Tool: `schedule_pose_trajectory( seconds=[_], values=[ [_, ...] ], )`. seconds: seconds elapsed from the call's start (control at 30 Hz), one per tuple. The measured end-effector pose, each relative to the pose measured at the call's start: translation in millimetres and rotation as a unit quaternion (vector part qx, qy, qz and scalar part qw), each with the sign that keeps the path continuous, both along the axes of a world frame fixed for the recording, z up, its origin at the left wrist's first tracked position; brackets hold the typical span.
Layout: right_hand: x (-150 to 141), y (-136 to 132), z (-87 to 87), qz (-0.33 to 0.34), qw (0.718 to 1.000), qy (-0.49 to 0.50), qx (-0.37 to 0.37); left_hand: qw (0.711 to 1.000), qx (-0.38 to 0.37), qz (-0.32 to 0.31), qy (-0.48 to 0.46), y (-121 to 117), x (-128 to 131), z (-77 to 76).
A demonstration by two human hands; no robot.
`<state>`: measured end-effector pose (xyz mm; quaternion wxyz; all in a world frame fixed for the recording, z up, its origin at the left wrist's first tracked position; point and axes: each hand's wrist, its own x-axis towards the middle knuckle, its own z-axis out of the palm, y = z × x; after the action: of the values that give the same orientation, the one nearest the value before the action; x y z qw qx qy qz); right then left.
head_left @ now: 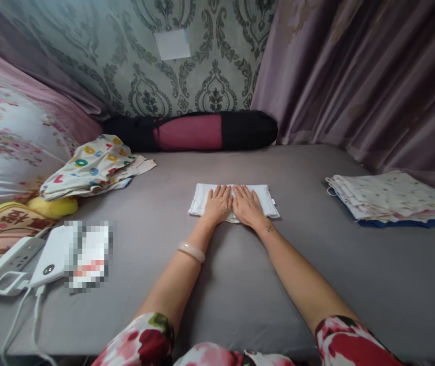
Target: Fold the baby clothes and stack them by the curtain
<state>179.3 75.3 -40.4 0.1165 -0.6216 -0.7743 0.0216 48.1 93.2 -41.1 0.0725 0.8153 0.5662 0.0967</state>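
A folded white cloth (pixel 266 201) lies flat on the grey bed sheet (pixel 156 213), straight ahead of me. My left hand (pixel 219 204) rests palm down on its left half, fingers stretched out. Beside it, my right hand (pixel 247 204) lies flat on the cloth's right half, also with fingers extended. The two hands nearly touch at the middle and cover much of the cloth. A small white tag shows at the cloth's right edge.
To the right sits a stack of folded cloths (pixel 390 195). At left are a patterned cloth (pixel 91 165), a yellow plush item (pixel 11 223), a white power strip (pixel 7 269) and a white charging device (pixel 55 254) with cables. A black and pink roll-shaped bag (pixel 190 132) lies along the wall.
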Motion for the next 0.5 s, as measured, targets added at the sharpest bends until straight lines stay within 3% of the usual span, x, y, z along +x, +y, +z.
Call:
schedule_pose_trajectory(
  seconds=[0.5],
  values=[
    [13.4,4.6,-4.1,-0.104,0.994,0.001,-0.012,0.997,0.033,0.066,0.011,3.7,-19.7,-5.4]
  ],
)
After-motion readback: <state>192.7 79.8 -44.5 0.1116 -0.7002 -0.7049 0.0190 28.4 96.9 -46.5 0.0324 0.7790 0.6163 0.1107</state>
